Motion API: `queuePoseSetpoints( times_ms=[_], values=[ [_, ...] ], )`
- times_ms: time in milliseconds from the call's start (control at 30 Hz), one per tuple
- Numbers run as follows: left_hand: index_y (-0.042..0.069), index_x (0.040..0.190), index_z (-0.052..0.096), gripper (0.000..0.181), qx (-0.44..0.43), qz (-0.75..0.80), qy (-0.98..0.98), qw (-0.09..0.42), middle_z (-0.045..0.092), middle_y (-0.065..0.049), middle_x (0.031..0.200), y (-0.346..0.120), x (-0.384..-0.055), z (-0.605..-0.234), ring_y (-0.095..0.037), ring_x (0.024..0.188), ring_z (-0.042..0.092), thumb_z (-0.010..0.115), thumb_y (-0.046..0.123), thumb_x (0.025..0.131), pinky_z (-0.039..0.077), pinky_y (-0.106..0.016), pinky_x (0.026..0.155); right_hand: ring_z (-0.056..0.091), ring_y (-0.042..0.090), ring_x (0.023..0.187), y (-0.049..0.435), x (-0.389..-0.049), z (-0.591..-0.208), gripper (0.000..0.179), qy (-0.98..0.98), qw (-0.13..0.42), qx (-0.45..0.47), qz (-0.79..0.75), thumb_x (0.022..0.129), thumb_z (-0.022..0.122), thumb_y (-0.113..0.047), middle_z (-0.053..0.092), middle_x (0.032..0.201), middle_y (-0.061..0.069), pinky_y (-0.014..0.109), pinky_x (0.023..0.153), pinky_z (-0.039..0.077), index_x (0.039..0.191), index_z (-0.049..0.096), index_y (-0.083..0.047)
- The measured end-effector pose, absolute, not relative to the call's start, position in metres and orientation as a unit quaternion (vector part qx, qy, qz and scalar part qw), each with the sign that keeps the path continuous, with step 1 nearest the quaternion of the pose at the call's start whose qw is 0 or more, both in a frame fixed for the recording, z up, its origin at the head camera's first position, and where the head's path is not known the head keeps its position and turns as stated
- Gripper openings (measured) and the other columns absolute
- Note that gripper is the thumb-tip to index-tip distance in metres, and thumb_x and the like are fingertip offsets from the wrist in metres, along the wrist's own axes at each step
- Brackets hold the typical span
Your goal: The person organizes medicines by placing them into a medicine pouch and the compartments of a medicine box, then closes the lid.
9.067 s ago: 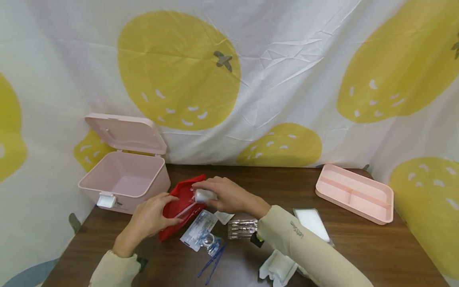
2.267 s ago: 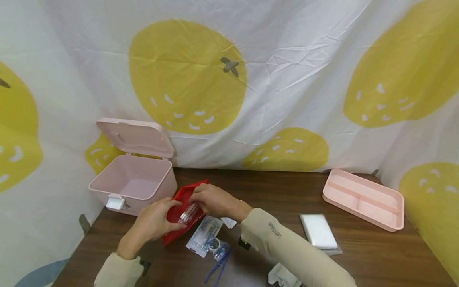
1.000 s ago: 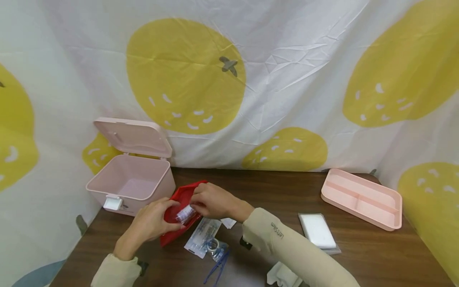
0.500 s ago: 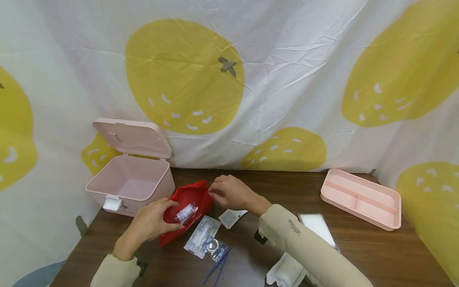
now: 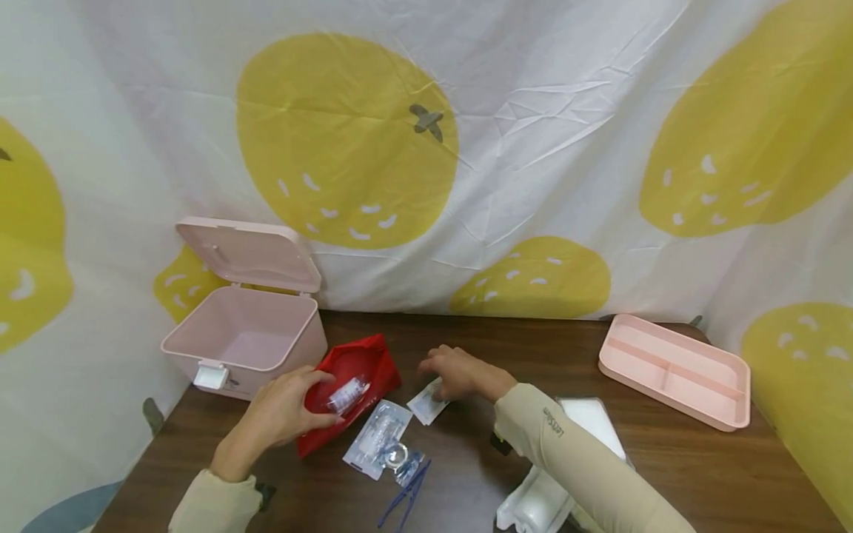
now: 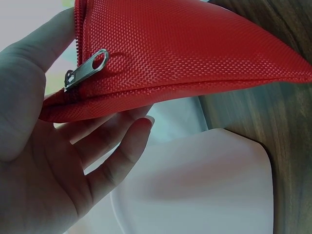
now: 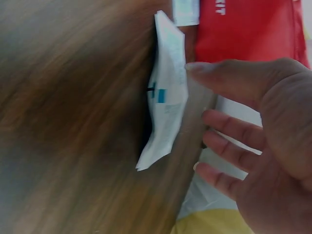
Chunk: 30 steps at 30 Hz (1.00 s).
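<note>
My left hand (image 5: 283, 407) grips the rim of a red zip pouch (image 5: 385, 370), thumb on one side and fingers on the other. The pouch's metal zip pull (image 6: 87, 69) shows in the left wrist view. Inside the gaping pouch lies a clear-wrapped whitish packet (image 5: 346, 396). To the right, my right hand (image 5: 460, 372) hovers over a small white paper packet (image 7: 168, 97) on the table, its fingers loosely bent and thumb tip close beside the packet. Near the pouch lie a clear printed packet (image 5: 378, 429), a wrapped white tape roll (image 5: 396, 455) and blue plastic tweezers (image 5: 408, 494).
An open pink box (image 5: 296, 344) with raised lid stands left of the pouch. A pink divided tray (image 5: 706, 385) sits at the back right. A white pad pack (image 5: 593, 422) and a wrapped white roll (image 5: 536, 507) lie partly behind the right sleeve. A patterned curtain hangs behind.
Earlier my right hand brought a white roll, then a shiny strip off the table, into the pouch. In the last second it left the pouch and moved right over the paper packet.
</note>
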<state>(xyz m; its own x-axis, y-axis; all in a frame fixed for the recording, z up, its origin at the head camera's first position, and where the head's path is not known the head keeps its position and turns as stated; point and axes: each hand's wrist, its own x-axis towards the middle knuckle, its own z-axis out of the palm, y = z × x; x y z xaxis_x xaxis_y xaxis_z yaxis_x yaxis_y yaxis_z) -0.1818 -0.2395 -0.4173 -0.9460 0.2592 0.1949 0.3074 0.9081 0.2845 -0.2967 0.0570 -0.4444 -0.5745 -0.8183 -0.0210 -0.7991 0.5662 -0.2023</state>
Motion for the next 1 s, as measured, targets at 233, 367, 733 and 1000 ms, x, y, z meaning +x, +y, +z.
queuePoseSetpoints(
  times_ms=[233, 367, 733, 1000],
  values=[
    [0.009, 0.114, 0.070, 0.059, -0.146, -0.158, -0.974, 0.075, 0.067, -0.008, 0.109, -0.239, -0.182, -0.416, -0.027, 0.095, 0.064, 0.088, 0.042, 0.069, 0.054, -0.050, 0.083, 0.053, 0.028, 0.106, 0.061, -0.297, -0.456, 0.057, 0.901, 0.089, -0.420, -0.059, 0.068, 0.089, -0.020, 0.060, 0.116, 0.008, 0.043, 0.086, 0.045, 0.121, 0.067, -0.014],
    [0.008, 0.114, 0.070, 0.059, -0.146, -0.156, -0.974, 0.075, 0.068, -0.008, 0.109, -0.239, -0.183, -0.415, -0.027, 0.095, 0.064, 0.088, 0.042, 0.069, 0.055, -0.050, 0.083, 0.054, 0.028, 0.108, 0.063, -0.298, -0.457, 0.059, 0.903, 0.100, -0.412, -0.067, 0.069, 0.089, -0.021, 0.061, 0.117, 0.008, 0.043, 0.087, 0.045, 0.123, 0.067, -0.013],
    [0.008, 0.114, 0.070, 0.058, -0.150, -0.152, -0.973, 0.085, 0.068, -0.009, 0.111, -0.239, -0.183, -0.419, -0.029, 0.099, 0.065, 0.088, 0.040, 0.069, 0.054, -0.050, 0.085, 0.056, 0.027, 0.108, 0.065, -0.297, -0.458, 0.044, 0.904, 0.083, -0.416, -0.056, 0.070, 0.087, -0.024, 0.063, 0.111, 0.006, 0.042, 0.079, 0.043, 0.110, 0.070, -0.015],
    [0.009, 0.114, 0.070, 0.058, -0.148, -0.151, -0.974, 0.080, 0.068, -0.009, 0.112, -0.240, -0.183, -0.419, -0.029, 0.099, 0.065, 0.088, 0.041, 0.069, 0.054, -0.050, 0.083, 0.055, 0.026, 0.106, 0.067, -0.297, -0.458, 0.034, 0.906, 0.067, -0.412, -0.069, 0.071, 0.087, -0.027, 0.062, 0.106, 0.005, 0.042, 0.078, 0.040, 0.098, 0.070, -0.016]
  ],
)
